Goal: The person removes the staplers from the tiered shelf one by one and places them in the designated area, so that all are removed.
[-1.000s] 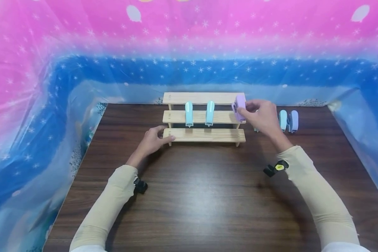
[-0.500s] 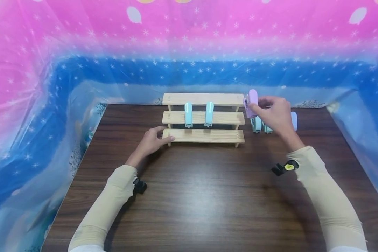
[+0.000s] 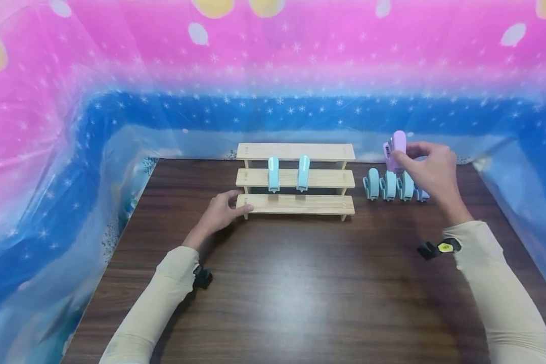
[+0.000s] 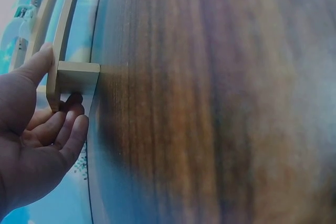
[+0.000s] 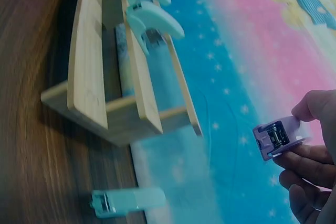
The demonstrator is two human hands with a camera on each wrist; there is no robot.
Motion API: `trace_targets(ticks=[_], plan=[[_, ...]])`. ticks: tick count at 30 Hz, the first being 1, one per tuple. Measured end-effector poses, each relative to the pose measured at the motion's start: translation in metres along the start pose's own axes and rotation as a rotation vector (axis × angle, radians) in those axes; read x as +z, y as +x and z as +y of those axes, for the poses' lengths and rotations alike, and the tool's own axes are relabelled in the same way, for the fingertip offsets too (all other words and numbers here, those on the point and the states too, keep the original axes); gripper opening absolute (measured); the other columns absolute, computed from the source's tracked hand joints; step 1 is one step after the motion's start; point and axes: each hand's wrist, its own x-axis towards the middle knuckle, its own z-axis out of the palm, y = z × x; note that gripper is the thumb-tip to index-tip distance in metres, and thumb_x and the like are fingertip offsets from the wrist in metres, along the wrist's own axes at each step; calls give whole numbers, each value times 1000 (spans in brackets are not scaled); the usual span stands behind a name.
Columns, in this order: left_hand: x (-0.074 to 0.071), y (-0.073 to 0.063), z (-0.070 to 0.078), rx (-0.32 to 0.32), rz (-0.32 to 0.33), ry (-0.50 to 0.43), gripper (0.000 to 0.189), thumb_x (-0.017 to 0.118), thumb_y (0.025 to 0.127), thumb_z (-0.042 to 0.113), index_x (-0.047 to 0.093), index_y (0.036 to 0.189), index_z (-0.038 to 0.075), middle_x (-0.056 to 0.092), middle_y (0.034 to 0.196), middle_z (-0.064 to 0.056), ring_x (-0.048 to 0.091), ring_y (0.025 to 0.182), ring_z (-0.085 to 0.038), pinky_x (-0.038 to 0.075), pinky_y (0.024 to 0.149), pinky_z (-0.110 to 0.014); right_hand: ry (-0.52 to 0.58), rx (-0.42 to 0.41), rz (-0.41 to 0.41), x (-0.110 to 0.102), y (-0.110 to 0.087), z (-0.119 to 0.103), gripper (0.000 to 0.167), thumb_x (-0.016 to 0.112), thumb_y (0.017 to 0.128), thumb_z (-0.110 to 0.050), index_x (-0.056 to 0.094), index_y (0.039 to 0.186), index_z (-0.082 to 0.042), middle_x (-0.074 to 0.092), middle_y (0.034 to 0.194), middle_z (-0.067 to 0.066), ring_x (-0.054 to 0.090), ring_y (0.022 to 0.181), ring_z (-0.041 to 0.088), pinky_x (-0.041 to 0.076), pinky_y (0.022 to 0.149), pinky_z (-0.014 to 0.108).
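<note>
My left hand point(image 3: 219, 212) grips the left end of the lowest step of a three-tier wooden rack point(image 3: 296, 203), thumb on top and fingers curled beneath. A small lilac stapler point(image 3: 398, 146) is pinched between the thumb and fingers of my right hand point(image 3: 432, 164), held up right of the rack. In the right wrist view, the dark metal inside the lilac stapler point(image 5: 274, 137) faces the camera. Two light teal staplers point(image 3: 273, 174) stand on the middle step. Below my right hand, several staplers point(image 3: 388, 186) line up on the table, the rightmost bluish-purple one partly covered by the hand.
The rack and the row of staplers stand near the back of the dark wood table point(image 3: 273, 283). A pink and blue patterned cloth point(image 3: 273, 111) hangs behind and along both sides. Black straps with cameras sit on both wrists.
My right hand has moved to the right with the lilac stapler, from the rack's right end to over the row of staplers. My left hand has kept its grip on the rack.
</note>
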Motion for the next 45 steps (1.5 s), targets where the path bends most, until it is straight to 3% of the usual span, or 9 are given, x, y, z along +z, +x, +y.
trace_targets(ticks=[11,14,16,20,24,31,36,45], plan=[[11,-12,-7,-40,-35,7,77,73,94,48,48,150,1,63,134,-21,64,112,-29,54,89,-44,-19,139,-23,-20,-10,41,64,66,93,-56,70,130,-4,72,119,22,64,97,19,48,65,20],[10,-11,-6,-25,-15,1,76,74,94,46,48,149,0,63,134,-22,64,113,-31,53,89,-46,-33,142,-19,-27,-7,50,66,66,93,-57,68,132,-4,70,123,23,63,102,21,46,68,18],[8,-7,-4,-9,-7,-3,77,74,94,46,48,149,0,63,134,-22,64,114,-32,53,89,-46,-42,132,3,-33,-3,55,65,67,93,-56,69,132,-4,71,122,23,62,98,15,45,68,16],[4,-1,0,4,-11,-16,78,74,94,46,48,149,-1,65,131,-21,65,112,-30,54,88,-45,-35,117,45,-46,4,64,60,70,92,-49,71,128,-1,76,101,2,59,83,-2,45,66,13],[2,2,1,6,-8,-10,76,74,94,45,48,149,-1,65,130,-21,65,110,-30,54,89,-45,-12,131,62,-53,7,78,59,71,92,-47,71,126,1,64,83,-25,57,75,-8,45,65,11],[6,2,0,9,-25,-22,78,74,94,45,47,149,-2,66,128,-20,66,105,-28,54,87,-43,-12,156,94,-57,7,113,56,73,92,-42,72,121,6,51,69,-42,54,71,-13,42,64,9],[5,0,0,0,-20,-6,79,73,94,47,47,150,-2,64,131,-23,64,113,-32,54,91,-48,-10,215,73,-57,7,130,61,72,91,-47,71,125,3,54,75,-36,55,75,-9,43,66,11],[1,-3,0,-2,-29,5,80,72,94,49,46,150,-2,66,127,-21,64,111,-31,53,91,-47,105,291,-2,-45,7,159,60,71,95,-44,66,133,2,66,93,-15,58,90,8,47,69,13]])
